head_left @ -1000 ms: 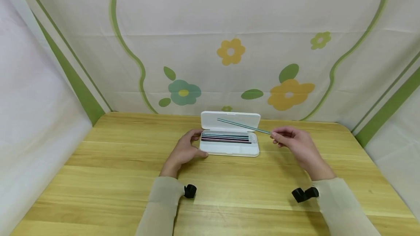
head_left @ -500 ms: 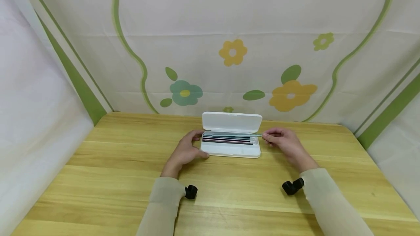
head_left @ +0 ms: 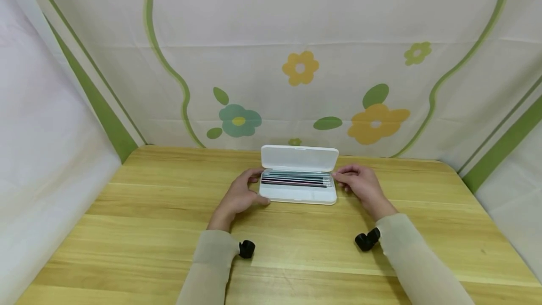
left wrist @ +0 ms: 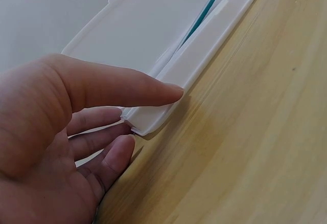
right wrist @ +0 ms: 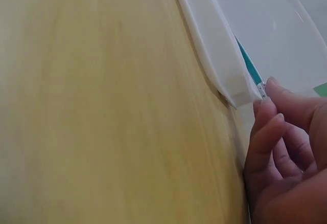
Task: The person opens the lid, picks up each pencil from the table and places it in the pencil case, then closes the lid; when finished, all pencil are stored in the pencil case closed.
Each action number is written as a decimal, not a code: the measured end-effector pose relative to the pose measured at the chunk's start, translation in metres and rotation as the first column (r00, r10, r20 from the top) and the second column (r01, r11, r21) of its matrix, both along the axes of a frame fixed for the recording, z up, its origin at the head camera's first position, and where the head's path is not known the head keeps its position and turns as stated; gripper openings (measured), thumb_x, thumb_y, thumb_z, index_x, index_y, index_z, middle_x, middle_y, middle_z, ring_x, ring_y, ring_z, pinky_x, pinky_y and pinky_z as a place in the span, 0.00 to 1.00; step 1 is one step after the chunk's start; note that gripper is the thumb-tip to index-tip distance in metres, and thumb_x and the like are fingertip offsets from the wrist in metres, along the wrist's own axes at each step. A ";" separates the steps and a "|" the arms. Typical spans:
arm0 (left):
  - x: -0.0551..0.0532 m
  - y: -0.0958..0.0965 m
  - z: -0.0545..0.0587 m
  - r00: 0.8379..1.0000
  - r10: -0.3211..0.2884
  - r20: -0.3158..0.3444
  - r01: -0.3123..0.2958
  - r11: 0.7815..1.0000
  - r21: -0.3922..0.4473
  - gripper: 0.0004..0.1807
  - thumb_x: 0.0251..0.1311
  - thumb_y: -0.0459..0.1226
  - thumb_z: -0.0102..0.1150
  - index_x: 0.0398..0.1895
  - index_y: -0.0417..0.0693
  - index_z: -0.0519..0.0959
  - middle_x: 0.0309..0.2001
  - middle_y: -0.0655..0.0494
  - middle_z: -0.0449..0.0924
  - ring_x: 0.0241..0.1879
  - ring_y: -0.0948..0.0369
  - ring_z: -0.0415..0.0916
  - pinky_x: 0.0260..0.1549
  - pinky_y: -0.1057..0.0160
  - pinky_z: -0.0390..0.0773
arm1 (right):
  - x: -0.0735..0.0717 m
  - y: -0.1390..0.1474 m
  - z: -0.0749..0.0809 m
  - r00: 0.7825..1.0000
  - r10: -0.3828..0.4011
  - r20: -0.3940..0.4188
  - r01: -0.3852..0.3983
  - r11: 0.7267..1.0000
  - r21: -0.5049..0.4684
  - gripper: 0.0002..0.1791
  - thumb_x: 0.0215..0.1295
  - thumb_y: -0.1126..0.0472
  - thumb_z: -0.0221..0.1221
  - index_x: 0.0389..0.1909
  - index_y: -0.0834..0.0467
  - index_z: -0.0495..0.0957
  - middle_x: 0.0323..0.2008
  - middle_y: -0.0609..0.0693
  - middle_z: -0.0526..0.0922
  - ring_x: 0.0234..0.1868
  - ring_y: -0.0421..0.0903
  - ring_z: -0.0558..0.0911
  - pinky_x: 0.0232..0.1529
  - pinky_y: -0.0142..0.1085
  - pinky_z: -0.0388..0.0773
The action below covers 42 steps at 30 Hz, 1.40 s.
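A white pencil case (head_left: 298,195) lies on the wooden table with its lid raised at the back. Several dark and teal pencils (head_left: 294,181) lie lengthwise inside it. My left hand (head_left: 239,195) holds the case's left end, thumb along the front wall and fingers at the end and back. At the opposite end, my right hand (head_left: 361,185) pinches the tip of a teal pencil (right wrist: 249,64) between thumb and fingers. That pencil lies low along the back of the case, its far part hidden behind the front wall in the right wrist view.
The lid (head_left: 299,158) stands tilted back near the table's far edge. Behind it hangs a white cloth (head_left: 262,74) printed with flowers and green lines. The wooden table (head_left: 296,248) spreads out in front and to both sides.
My right hand has moved left and down, bringing the teal pencil from a slant in front of the lid to flat inside the case. The left hand stays at the case's left end.
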<state>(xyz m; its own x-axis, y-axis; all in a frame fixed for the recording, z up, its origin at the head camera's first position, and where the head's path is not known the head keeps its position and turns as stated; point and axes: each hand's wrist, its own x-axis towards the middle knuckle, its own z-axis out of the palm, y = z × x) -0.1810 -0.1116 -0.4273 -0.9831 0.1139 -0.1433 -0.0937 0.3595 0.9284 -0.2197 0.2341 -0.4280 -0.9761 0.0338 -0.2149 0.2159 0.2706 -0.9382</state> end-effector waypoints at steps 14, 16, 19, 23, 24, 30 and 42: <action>0.000 -0.001 0.000 1.000 -0.002 -0.001 0.002 1.000 -0.008 0.49 0.46 0.29 0.82 0.76 0.52 0.74 0.69 0.47 0.76 0.71 0.47 0.70 0.72 0.41 0.71 | 0.000 -0.010 -0.001 0.999 -0.043 0.017 0.042 0.995 0.086 0.20 0.67 0.53 0.75 0.50 0.63 0.86 0.29 0.44 0.87 0.28 0.40 0.79 0.27 0.33 0.77; -0.001 -0.001 0.000 1.000 -0.002 -0.004 0.002 1.000 -0.011 0.49 0.46 0.29 0.83 0.76 0.52 0.74 0.69 0.47 0.76 0.71 0.47 0.70 0.72 0.41 0.71 | 0.000 -0.011 -0.001 0.999 -0.049 0.017 0.047 0.995 0.090 0.20 0.66 0.53 0.75 0.50 0.62 0.86 0.29 0.44 0.87 0.28 0.41 0.79 0.27 0.33 0.77; -0.001 -0.001 -0.001 1.000 0.000 -0.006 0.000 1.000 -0.017 0.49 0.46 0.29 0.83 0.76 0.52 0.74 0.69 0.46 0.77 0.71 0.47 0.70 0.72 0.41 0.71 | 0.000 -0.012 0.000 0.999 -0.051 0.013 0.050 0.994 0.094 0.20 0.66 0.52 0.76 0.50 0.61 0.86 0.30 0.44 0.87 0.28 0.42 0.79 0.27 0.33 0.77; 0.000 -0.001 0.000 1.000 0.002 -0.008 -0.002 1.000 -0.016 0.49 0.45 0.28 0.83 0.76 0.51 0.74 0.69 0.46 0.77 0.70 0.47 0.70 0.72 0.41 0.71 | 0.000 -0.013 0.000 0.999 -0.047 0.010 0.046 0.994 0.101 0.20 0.66 0.51 0.75 0.50 0.61 0.88 0.30 0.43 0.87 0.28 0.42 0.79 0.27 0.33 0.77; 0.000 -0.001 0.000 1.000 0.001 -0.008 -0.001 1.000 -0.014 0.49 0.46 0.28 0.83 0.76 0.51 0.74 0.69 0.46 0.77 0.71 0.47 0.70 0.72 0.41 0.71 | 0.001 -0.012 0.000 0.999 -0.044 0.011 0.042 0.994 0.102 0.20 0.66 0.51 0.75 0.50 0.61 0.88 0.30 0.43 0.87 0.28 0.42 0.79 0.27 0.33 0.77; 0.000 0.000 0.000 1.000 -0.002 -0.008 0.002 1.000 -0.009 0.48 0.47 0.28 0.82 0.76 0.51 0.74 0.70 0.47 0.76 0.71 0.47 0.70 0.71 0.42 0.72 | 0.002 -0.010 0.001 1.000 -0.020 0.023 0.018 0.996 0.091 0.20 0.68 0.51 0.74 0.53 0.61 0.88 0.32 0.45 0.86 0.30 0.42 0.78 0.28 0.33 0.77; 0.000 0.000 0.001 1.000 -0.003 -0.007 0.003 1.000 -0.012 0.48 0.47 0.28 0.82 0.76 0.51 0.74 0.70 0.47 0.76 0.72 0.47 0.70 0.72 0.42 0.72 | 0.010 -0.003 0.002 0.999 -0.053 0.002 0.053 0.989 -0.138 0.36 0.80 0.40 0.59 0.78 0.57 0.70 0.71 0.56 0.80 0.64 0.44 0.84 0.61 0.30 0.84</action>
